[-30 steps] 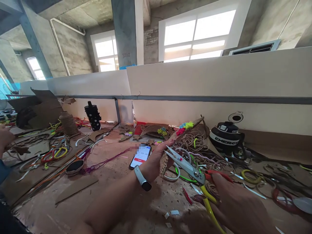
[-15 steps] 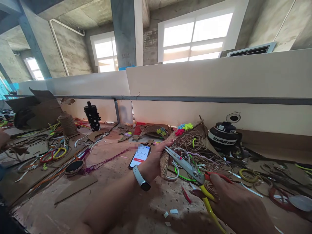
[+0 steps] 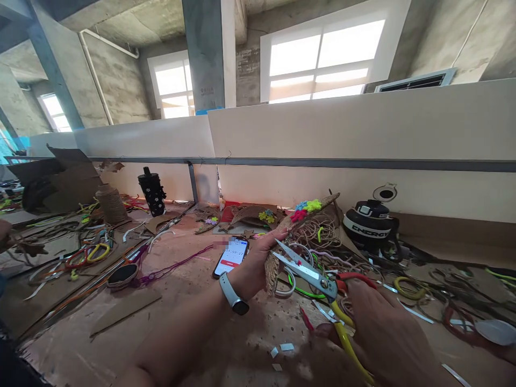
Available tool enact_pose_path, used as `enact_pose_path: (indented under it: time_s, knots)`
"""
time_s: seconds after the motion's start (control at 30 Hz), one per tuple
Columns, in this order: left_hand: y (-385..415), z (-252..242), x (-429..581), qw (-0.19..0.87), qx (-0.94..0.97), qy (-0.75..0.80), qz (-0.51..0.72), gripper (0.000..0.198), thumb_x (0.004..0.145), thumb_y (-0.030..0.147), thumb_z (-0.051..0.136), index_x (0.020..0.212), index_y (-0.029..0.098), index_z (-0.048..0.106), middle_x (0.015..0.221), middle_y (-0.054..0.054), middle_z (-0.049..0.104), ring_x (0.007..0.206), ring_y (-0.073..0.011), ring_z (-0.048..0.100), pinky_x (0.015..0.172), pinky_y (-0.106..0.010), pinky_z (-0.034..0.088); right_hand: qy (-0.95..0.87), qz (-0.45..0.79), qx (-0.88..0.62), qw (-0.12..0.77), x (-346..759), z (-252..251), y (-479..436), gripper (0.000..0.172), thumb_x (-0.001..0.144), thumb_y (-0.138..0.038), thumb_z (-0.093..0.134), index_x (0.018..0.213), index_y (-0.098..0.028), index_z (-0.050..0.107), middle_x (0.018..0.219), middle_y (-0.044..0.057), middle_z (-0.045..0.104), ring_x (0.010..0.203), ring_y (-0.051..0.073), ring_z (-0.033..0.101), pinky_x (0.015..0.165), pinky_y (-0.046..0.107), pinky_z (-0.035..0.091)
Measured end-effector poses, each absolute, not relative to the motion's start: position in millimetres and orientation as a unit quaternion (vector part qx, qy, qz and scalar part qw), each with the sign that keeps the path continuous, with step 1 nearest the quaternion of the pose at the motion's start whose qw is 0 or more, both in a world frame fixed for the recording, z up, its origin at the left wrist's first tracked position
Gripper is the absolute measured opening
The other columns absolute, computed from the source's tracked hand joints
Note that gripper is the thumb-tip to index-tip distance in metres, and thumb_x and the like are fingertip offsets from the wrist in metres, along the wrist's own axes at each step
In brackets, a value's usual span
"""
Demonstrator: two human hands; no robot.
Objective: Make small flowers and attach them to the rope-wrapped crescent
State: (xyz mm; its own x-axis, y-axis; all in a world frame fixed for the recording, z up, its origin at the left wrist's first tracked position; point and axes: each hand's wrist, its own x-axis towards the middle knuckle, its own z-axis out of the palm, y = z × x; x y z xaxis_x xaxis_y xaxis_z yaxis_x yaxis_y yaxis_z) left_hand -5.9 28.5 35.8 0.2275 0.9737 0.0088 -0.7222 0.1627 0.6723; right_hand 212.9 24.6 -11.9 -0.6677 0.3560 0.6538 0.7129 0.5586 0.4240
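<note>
My left hand [image 3: 258,263], with a watch [image 3: 234,294] on its wrist, grips a woven twine piece [image 3: 272,273] that bears blue, yellow and red crocheted flowers [image 3: 305,209]. In my right hand [image 3: 374,317] are scissors [image 3: 308,273] with red and yellow handles. Their blades are parted and point left at the woven piece, close to my left fingers. A heap of loose twine [image 3: 318,236] lies behind the blades. White and green cords show just below the piece.
A phone [image 3: 231,258] lies left of my left hand. Behind at right stands a black jug [image 3: 368,226]; at left are a dark bottle [image 3: 152,192], a twine spool [image 3: 111,204] and more scissors [image 3: 88,255]. Another person's hand [image 3: 5,231] shows at the left edge.
The scissor blades have opened wider, and my right hand has spread the handles apart. The flowered end of the woven piece has shifted slightly right. My left hand has hardly moved.
</note>
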Motion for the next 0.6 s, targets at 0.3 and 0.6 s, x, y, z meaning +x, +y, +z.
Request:
enact_pose_path:
  time_s: [0.3, 0.6]
  knots:
    - [23.7, 38.2, -0.9, 0.72, 0.291, 0.229, 0.587, 0.022, 0.072, 0.031, 0.071, 0.085, 0.015, 0.069, 0.065, -0.001, 0.064, 0.053, -0.0129, 0.058, 0.054, -0.023, 0.045, -0.831, -0.359, -0.345, 0.248, 212.7, -12.3, 21.5, 0.022, 0.07, -0.027, 0.047, 0.09, -0.016, 0.045, 0.075, 0.01, 0.056, 0.061, 0.023, 0.056, 0.05, 0.03, 0.042]
    - [20.9, 32.4, 3.7, 0.69, 0.315, 0.291, 0.583, 0.029, 0.066, 0.037, 0.076, 0.081, 0.015, 0.065, 0.06, 0.001, 0.059, 0.056, -0.0123, 0.056, 0.054, -0.021, 0.041, -0.834, -0.333, -0.379, 0.224, 211.3, -11.3, 16.1, 0.026, 0.07, -0.026, 0.051, 0.094, -0.015, 0.048, 0.079, 0.011, 0.058, 0.064, 0.025, 0.056, 0.054, 0.034, 0.041]
